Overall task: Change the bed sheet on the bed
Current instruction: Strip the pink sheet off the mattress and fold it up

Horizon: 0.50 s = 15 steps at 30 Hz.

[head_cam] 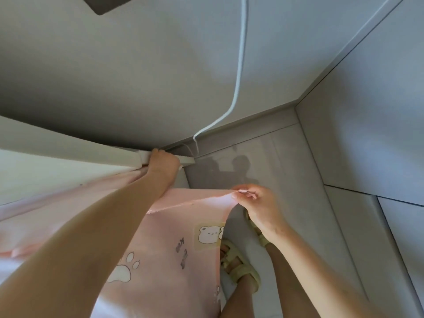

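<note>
Landmark: mattress corner [188, 159], the white slab end by the wall [137, 65]. All places below are relative to it.
Left hand [164, 162]: on the corner itself, fingers curled over its top edge and gripping it. Cannot tell whether it lifts the corner or only steadies it.
Right hand [257, 203]: below and to the right of the corner, out over the floor [321, 168]. Thumb and fingers pinch the free edge of the pink sheet [174, 237].
Sheet position: it hangs below the corner, stretched between the left forearm and the right-hand pinch. To the left of the corner it runs along under the white slab. The bear print [207, 234] and paw print [125, 269] face up, lower down the drape.
Done, as I judge it: the pink sheet is on the bed and worked along the side to the left of the corner. I can't tell if it is the fresh or the old one.
Left to do: this corner isn't covered or tucked. The sheet edge is loose in the right hand and clear of the slab. The other corners and the top surface are out of view, so no call on those.
Progress estimate: mid-task, working one corner.
Nearby: a white cable [241, 65] drops down the wall and ends just right of the corner. Sandalled feet [241, 265] stand well below it.
</note>
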### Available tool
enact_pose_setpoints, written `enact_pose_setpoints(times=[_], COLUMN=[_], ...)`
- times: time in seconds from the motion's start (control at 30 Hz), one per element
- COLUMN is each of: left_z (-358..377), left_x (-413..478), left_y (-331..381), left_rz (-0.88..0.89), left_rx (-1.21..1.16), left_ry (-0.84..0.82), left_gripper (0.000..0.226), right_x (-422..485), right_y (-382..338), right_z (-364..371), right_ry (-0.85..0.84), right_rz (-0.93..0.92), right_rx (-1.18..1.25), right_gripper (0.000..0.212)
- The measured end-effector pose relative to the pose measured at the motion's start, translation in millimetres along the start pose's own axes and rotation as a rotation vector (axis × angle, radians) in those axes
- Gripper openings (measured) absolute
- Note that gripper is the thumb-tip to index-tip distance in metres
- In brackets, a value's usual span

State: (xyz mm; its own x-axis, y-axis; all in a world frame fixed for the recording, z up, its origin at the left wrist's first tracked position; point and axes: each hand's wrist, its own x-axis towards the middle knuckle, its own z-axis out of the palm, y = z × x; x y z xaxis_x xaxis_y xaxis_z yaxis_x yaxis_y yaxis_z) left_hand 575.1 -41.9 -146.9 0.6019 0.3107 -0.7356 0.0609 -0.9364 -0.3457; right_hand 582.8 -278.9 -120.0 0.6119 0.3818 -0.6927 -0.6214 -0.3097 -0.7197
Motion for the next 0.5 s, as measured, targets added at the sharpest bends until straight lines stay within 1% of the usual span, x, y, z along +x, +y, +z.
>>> enact_pose_setpoints(times=[0.07,0.1,0.17,0.27,0.33,0.37,0.47,0.5], left_z=[-4,-9,-20,-38,-49,-52,-59,-61], left_x=[0,-2,-8,-35,-62,-75,-109,-117], left_y=[-1,-3,-8,-17,-23,-26,-34,-35], left_rz=[0.032,0.042,0.065,0.186,0.279,0.294,0.311,0.321], left_rx=[-0.020,-0.090,-0.330,-0.700,-0.882,-0.921,-0.912,-0.891], left_ry=[-0.001,0.007,0.019,0.049,0.046,0.052,0.124,0.147], left_gripper=[0.028,0.024,0.019,0.014,0.024,0.025,0.020,0.025], right_x=[-7,-12,-21,-38,-49,-55,-73,-79], right_y=[1,1,-2,-16,-29,-35,-45,-47], right_z=[-1,-1,1,5,8,10,20,24], right_ry=[0.012,0.022,0.046,0.084,0.112,0.122,0.144,0.144], right_rz=[0.001,-0.001,-0.021,-0.081,-0.138,-0.167,-0.216,-0.215], right_rx=[-0.002,-0.011,-0.033,-0.049,-0.056,-0.064,-0.112,-0.119], right_gripper=[0.023,0.023,0.022,0.017,0.012,0.012,0.015,0.015])
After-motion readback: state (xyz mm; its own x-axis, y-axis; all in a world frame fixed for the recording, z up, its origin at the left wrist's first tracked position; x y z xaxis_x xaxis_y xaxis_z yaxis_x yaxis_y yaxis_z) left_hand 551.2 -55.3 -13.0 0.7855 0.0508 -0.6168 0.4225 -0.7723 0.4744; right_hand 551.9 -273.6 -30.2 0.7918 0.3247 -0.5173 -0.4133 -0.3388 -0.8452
